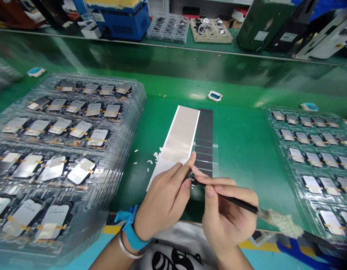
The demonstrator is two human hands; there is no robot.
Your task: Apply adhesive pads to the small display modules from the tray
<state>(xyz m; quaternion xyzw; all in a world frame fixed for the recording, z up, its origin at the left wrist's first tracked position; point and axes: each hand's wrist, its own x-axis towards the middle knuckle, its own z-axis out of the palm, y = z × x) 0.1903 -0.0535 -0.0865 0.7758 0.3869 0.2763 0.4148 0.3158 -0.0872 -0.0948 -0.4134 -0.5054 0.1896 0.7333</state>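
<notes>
My left hand [164,195], with a blue strap and a metal bangle at its wrist, is closed, thumb and index finger pinched together. A small dark edge shows between those fingers; the rest is hidden. My right hand [232,210] grips a slim black tool [235,201] with a ragged, pale fuzzy wrap towards its rear end. The tool's tip meets the left fingertips. Beyond the hands lies a long pale sheet [180,131] with white borders. Beside it on the right is a strip of black rectangular pieces [205,131] on clear film.
Stacked clear trays [105,150] of small screen modules stand at left; another such tray [311,146] is at right. White scraps [155,154] lie beside the sheet. A small white-framed part [215,96] sits behind. The rear shelf [167,44] carries boxes and parts trays.
</notes>
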